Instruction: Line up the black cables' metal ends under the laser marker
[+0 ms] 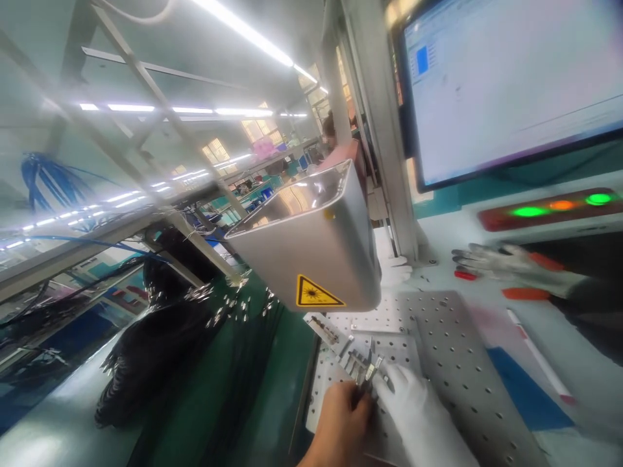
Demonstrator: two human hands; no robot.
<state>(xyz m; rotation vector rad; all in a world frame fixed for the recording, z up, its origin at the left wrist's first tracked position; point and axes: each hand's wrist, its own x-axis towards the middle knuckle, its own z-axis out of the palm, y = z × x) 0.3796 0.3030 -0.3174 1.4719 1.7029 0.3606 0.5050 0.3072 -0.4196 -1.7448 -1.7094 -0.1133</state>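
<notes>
My bare left hand [341, 415] is closed in a pinch at the lower end of a metal fixture [343, 347]. A small metal connector [370, 371] with a dark end sticks out past its fingertips. From the right, my right hand [411, 399], in a white glove, has its thumb and fingers pinched at the same connector. Blur and the fingers hide the exact grip. The fixture lies slanted on a perforated metal plate [452, 363], below a grey housing [316, 253] with a yellow laser warning triangle.
Bundled black cables [160, 350] with shiny metal ends lie on the green surface [263, 395] at left. To the right are grey work gloves [506, 259], orange-handled tools [525, 294], a white pen [540, 357] and a blue sheet [528, 389]. A monitor [516, 91] stands above. Another person [335, 146] is behind.
</notes>
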